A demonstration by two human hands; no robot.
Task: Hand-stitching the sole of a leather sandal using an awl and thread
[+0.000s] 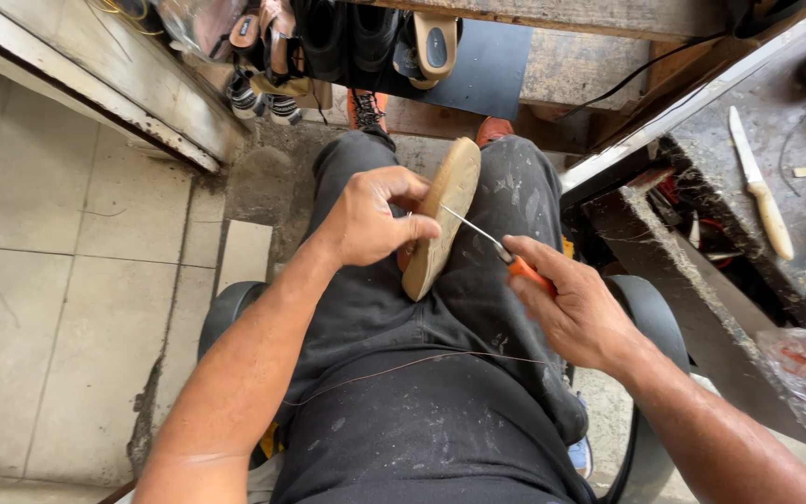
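A seated person works a thin metal awl with an orange handle (501,250) into a tan, oval shoe sole (440,217) held on edge over the lap.

Seen from the head camera, the left hand (372,221) is clamped on the sole's near edge, thumb across its face, keeping it upright between dark, dust-marked trousers (422,373). The right hand (578,313) is closed around the awl's orange handle, and the metal tip touches the sole just beside the left thumb. A thin brown thread (403,366) lies across the lap. To the right, a worn table (795,140) carries a long knife with a pale wooden handle (759,185). Shoes hang in a dark row (328,47) ahead, above the knees, and pale floor tiles (58,280) fill the left.
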